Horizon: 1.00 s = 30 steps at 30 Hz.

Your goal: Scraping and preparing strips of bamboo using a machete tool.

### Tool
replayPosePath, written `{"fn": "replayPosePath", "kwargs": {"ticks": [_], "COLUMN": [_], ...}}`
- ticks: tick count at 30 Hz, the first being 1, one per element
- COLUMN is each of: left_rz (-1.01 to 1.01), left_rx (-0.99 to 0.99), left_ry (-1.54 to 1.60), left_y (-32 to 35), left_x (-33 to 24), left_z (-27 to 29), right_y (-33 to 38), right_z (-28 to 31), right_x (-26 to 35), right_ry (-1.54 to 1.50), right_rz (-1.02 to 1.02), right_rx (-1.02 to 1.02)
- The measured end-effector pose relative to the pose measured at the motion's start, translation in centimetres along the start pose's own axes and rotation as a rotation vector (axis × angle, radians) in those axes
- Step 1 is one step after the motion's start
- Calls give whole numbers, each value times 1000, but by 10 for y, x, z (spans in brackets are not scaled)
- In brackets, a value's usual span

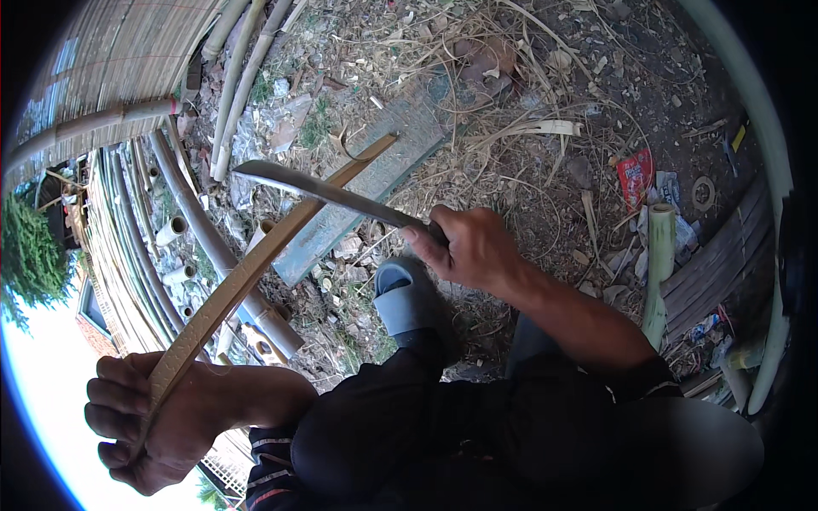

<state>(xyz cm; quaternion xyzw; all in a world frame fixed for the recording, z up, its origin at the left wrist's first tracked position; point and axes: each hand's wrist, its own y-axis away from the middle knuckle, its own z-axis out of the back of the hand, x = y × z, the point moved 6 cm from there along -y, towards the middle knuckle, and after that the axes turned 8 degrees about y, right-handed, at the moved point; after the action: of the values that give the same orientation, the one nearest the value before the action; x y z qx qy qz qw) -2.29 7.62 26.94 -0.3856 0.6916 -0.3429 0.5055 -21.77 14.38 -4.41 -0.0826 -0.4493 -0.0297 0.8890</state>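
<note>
My left hand [162, 417] is closed around the near end of a long flat bamboo strip [230, 294], which slants up and away to the right. At its far end a thin curled shaving [351, 152] stands off the strip. My right hand [469, 243] grips a long-bladed knife [328, 192], its handle mostly hidden by the fingers. The blade reaches left and crosses over the strip in its upper part; whether the edge touches it I cannot tell. Beneath the strip's far end lies a worn blue-grey board [375, 183] on the ground.
Bamboo poles [239, 85] and stacked canes [128, 230] lie on the left, beside a slatted bamboo screen [119, 68]. Shavings [511, 128] litter the dirt. A green bamboo piece [659, 272] stands at the right, near a red wrapper [634, 179]. My sandalled foot [407, 302] is below the board.
</note>
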Motion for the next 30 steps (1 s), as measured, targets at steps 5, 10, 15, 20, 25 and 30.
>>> {"fn": "replayPosePath", "kwargs": {"ticks": [5, 10, 15, 20, 25, 30], "left_rz": [-27, 10, 83, 95, 242, 59], "left_rx": [-108, -50, 126, 301, 343, 239], "left_ry": [-68, 27, 195, 388, 584, 152], "left_y": [5, -4, 5, 19, 40, 23], "left_x": [6, 0, 0, -20, -16, -28], "left_z": [-3, 9, 2, -22, -34, -6], "right_y": [8, 35, 22, 20, 9, 20], "right_z": [-13, 2, 16, 70, 31, 51], "right_x": [-77, -58, -53, 81, 32, 68], "right_ry": [146, 150, 189, -134, -163, -141], "right_rz": [-382, -92, -442, 118, -172, 171], "right_rx": [177, 7, 188, -15, 49, -26]}}
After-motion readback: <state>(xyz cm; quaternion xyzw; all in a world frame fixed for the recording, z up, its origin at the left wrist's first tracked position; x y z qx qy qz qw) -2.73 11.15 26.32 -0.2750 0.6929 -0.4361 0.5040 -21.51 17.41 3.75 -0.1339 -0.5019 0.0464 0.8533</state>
